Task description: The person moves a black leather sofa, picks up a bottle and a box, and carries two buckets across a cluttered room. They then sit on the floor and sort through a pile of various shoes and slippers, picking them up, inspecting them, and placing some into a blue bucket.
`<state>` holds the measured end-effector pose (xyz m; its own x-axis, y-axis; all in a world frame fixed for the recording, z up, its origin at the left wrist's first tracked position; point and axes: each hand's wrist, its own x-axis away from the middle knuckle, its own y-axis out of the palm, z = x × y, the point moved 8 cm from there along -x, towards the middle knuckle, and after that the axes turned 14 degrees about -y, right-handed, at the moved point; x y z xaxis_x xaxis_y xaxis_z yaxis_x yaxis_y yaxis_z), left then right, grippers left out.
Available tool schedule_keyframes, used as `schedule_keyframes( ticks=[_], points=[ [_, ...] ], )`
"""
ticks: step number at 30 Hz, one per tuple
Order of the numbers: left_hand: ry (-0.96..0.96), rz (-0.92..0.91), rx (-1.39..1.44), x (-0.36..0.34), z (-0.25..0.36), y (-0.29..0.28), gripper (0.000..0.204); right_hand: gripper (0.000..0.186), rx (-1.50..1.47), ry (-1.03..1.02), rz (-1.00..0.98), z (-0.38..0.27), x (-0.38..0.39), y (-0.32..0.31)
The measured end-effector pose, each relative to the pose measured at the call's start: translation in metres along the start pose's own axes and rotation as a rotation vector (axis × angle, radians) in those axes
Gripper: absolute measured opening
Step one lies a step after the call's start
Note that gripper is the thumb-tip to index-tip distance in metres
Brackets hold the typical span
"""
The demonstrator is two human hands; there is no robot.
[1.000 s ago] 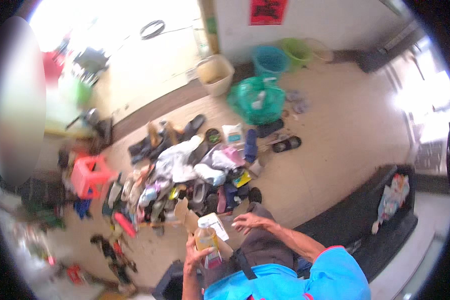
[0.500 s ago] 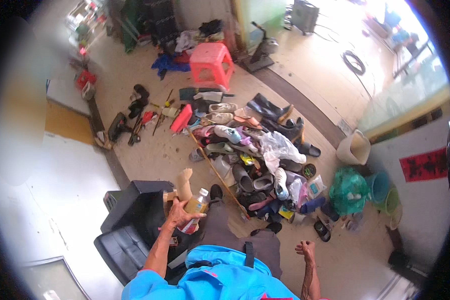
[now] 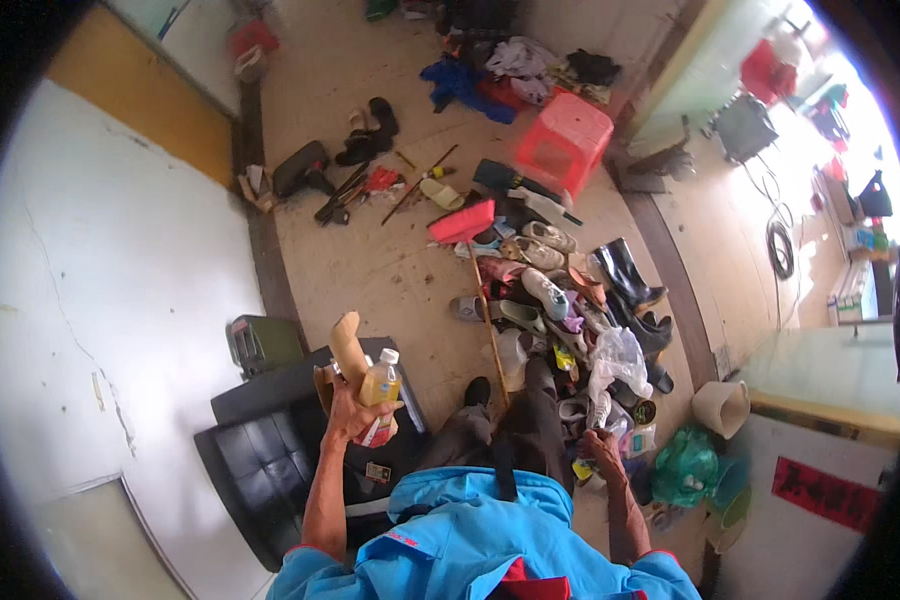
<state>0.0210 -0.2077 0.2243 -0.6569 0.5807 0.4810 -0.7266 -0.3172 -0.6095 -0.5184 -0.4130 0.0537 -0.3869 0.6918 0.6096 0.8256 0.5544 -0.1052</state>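
My left hand (image 3: 355, 418) grips a plastic bottle (image 3: 380, 385) of yellow liquid, white-capped, together with torn brown cardboard (image 3: 348, 350), above a black padded seat (image 3: 250, 470). My right hand (image 3: 602, 450) is low beside my right leg, fingers curled; whatever they hold, if anything, I cannot make out. It is nearest, in this view, to a large heap of shoes and slippers (image 3: 545, 290) with a crumpled white plastic bag (image 3: 620, 360) on it. A long-handled broom with a pink head (image 3: 460, 222) lies along the heap. My feet are on the floor just before it.
Beyond are a red stool (image 3: 560, 140), piled clothes (image 3: 520, 62) and scattered footwear (image 3: 370, 140). A green bag (image 3: 685, 465), cream bin (image 3: 720, 410) and buckets stand right. An olive metal can (image 3: 265, 345) is by the seat. A doorway opens right onto coiled cable (image 3: 780, 250).
My view has swung left, then further along the corridor. My left hand still grips the bottle and cardboard; my right hand, formerly raised near the bottle, has lowered to my right side with fingers curled.
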Motion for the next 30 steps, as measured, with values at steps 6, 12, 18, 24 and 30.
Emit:
schedule_keyframes(
  ticks=[6,12,18,24,30],
  points=[
    [-0.053,0.063,0.215,-0.020,-0.031,-0.062,0.067,0.028,0.067,0.139,-0.196,0.002,-0.032,0.036],
    [-0.237,0.127,0.477,-0.046,-0.076,-0.122,0.059,0.023,0.284,0.200,-0.208,0.018,-0.121,0.075],
    [-0.368,0.350,0.333,-0.134,-0.103,-0.170,0.074,0.027,0.740,0.035,-0.296,-0.060,-0.277,0.132],
    [-0.471,0.219,0.166,-0.232,-0.092,-0.214,0.079,0.030,0.266,0.034,-0.319,-0.258,-0.357,0.250],
    [-0.477,0.213,0.326,-0.311,-0.064,-0.269,0.065,0.036,0.315,0.135,-0.245,-0.345,-0.452,0.279]
  ],
)
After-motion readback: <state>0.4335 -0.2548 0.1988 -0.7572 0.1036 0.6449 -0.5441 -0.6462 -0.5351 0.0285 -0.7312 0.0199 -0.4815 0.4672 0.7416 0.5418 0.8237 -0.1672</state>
